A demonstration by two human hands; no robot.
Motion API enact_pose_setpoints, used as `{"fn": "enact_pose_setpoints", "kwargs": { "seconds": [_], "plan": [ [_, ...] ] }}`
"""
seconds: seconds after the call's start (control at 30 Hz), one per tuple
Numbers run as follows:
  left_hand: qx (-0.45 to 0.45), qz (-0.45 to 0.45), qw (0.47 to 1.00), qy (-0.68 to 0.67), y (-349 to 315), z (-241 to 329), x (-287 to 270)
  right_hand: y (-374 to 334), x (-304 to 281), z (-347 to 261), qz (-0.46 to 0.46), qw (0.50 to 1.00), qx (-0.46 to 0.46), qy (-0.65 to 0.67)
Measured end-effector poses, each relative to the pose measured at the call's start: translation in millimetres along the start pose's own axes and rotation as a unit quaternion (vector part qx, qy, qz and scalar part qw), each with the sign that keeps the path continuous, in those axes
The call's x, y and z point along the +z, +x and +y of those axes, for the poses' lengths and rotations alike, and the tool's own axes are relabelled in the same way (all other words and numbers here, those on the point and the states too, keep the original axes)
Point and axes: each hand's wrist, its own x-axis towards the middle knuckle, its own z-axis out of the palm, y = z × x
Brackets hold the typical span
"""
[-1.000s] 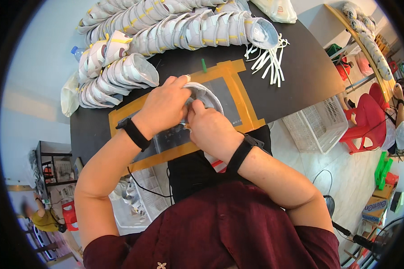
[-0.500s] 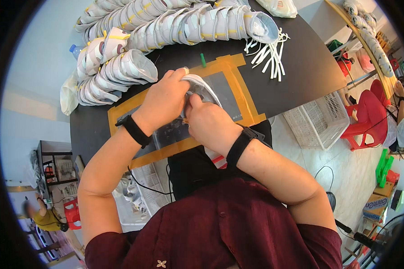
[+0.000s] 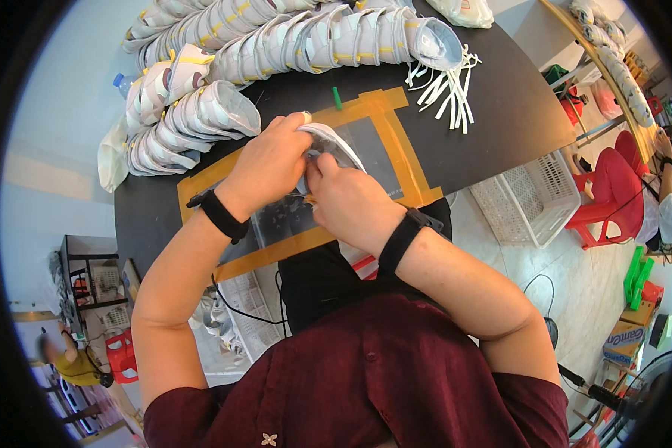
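The left hand (image 3: 272, 158) is gripping the rim of a curved light-grey fabric piece (image 3: 330, 145), its fingers closing over the edge. The right hand (image 3: 355, 201) is being half closed, its thumb and finger reaching into the opening; whether it is pinching the cloth, I cannot tell. The piece is being held above the taped sheet (image 3: 280, 224), near the front edge of the table (image 3: 508, 112). Its white rim is curving from far left to near right, bulging toward the far right corner, and the opening seems to be facing up to the person. The long axis I cannot determine, because the hands are covering the lower part. A small orange-brown thing (image 3: 310, 199) is showing beside the right hand, hard to make out. Along the far edge, nested grey pieces (image 3: 313, 48) are lying in rows, the upper ones being cut off by the view. Beyond the table's right edge, a cardboard box (image 3: 624, 342) is bearing large blue lettering.
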Motion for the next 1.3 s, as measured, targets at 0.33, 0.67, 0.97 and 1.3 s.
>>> {"fn": "enact_pose_setpoints", "kwargs": {
  "seconds": [0.33, 0.67, 0.97, 1.3],
  "plan": [
    [0.019, 0.015, 0.999, 0.028, -6, 3, -5, -2, -1, 5, 0.008, 0.999, 0.006, 0.034],
    [0.023, 0.023, 0.999, 0.037, -4, 3, -4, 13, -14, -2, -0.052, 0.997, 0.060, 0.008],
    [0.018, -0.019, 0.999, 0.022, -25, 7, -28, -41, -55, -13, 0.060, 0.989, -0.075, 0.116],
    [0.045, -0.199, 0.952, -0.228, -33, 34, -76, -87, -102, -14, 0.114, 0.962, -0.222, 0.113]
  ]
}}
